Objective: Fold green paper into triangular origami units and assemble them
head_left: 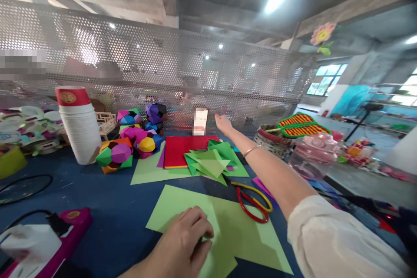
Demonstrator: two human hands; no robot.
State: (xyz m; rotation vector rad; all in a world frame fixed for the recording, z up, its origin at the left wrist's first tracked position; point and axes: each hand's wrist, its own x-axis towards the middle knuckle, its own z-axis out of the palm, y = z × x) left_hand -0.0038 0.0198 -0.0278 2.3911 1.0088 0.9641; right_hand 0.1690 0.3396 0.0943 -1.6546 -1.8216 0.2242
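A: State the condition of the left hand (187, 236).
B: Lower centre of the frame. Fingers are curled, with the thumb set apart; the visible gap between them is empty. The hand is over the pale green sheet (257, 230); contact cannot be determined.
A: And the right hand (223, 124)?
B: Centre of the frame, arm extended, just right of the phone (203, 118). Fingers are bent; whether they grip anything cannot be determined.
A: Identify adjacent items.
B: Red-and-yellow-handled scissors (265, 217) lie at the sheet's right side. Above, at centre, green paper pieces (211, 163) overlap a red sheet (176, 152).
A: Outer items?
B: Left of centre: multicoloured faceted shapes (132, 134), beside stacked cups (80, 134). Lower left: magenta power strip (78, 223). Right: pink jar (312, 156).
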